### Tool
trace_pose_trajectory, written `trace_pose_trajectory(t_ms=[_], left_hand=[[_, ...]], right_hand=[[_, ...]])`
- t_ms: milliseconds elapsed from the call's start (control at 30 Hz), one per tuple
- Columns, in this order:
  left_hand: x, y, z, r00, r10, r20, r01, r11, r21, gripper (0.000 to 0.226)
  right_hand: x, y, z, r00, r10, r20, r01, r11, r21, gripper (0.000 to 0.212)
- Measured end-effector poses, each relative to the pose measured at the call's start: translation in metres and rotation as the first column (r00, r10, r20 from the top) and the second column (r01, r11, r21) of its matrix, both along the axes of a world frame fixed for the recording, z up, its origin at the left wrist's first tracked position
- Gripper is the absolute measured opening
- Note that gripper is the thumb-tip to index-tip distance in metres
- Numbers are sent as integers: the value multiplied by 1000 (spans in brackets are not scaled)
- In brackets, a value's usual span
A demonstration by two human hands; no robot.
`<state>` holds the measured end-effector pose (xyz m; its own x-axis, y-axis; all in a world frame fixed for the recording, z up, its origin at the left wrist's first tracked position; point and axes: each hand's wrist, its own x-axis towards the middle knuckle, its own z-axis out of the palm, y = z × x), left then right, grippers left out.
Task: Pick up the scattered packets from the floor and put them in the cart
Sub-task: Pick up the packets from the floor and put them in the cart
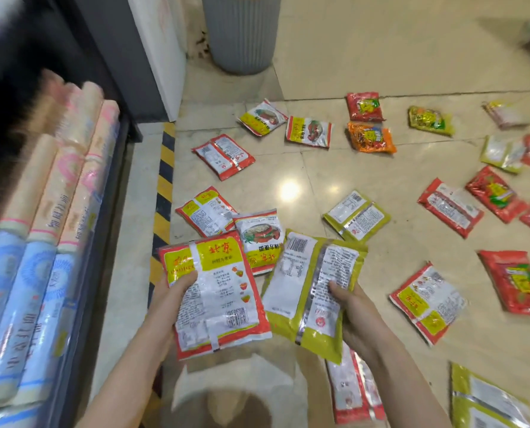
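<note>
L grip (177, 288), R grip (347, 304): both clenched

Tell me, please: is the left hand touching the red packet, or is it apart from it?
Touching. The head view shows the left hand gripping the red packet, thumb curled over its printed face.

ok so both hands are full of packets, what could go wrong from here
The right hand pinches the green packet mostly by one edge, so the glossy packet could slip out. The left hand grips the red packet similarly. Many loose packets lie close around, like the red one under the right arm, and could be stepped on. No cart shows in view, so the carry may be awkward.
</note>
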<state>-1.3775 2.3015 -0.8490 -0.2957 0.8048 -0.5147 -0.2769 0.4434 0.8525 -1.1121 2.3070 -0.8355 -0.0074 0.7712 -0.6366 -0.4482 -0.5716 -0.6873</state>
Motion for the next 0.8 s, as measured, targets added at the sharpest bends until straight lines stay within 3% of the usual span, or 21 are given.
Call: trace_pose_trajectory(t_ms=[167,400,533,633,800], left_hand=[[19,19,145,1000,-6,10,5,997,80,24],[44,34,384,996,-53,70,41,986,162,31],[55,29,506,998,-61,5,57,958,280,43],[72,14,578,1000,-5,-2,5,927,374,23],[110,-30,652,979,202,10,-183,862,474,20]], right_hand=[[14,21,144,982,-45,182,26,994,107,31],[22,36,388,983,-111,149,81,978,193,25],[41,40,505,992,-68,103,41,968,248,28],[56,43,576,996,-27,80,-1,942,335,27],[77,41,658,988,128,81,-149,911,384,25]])
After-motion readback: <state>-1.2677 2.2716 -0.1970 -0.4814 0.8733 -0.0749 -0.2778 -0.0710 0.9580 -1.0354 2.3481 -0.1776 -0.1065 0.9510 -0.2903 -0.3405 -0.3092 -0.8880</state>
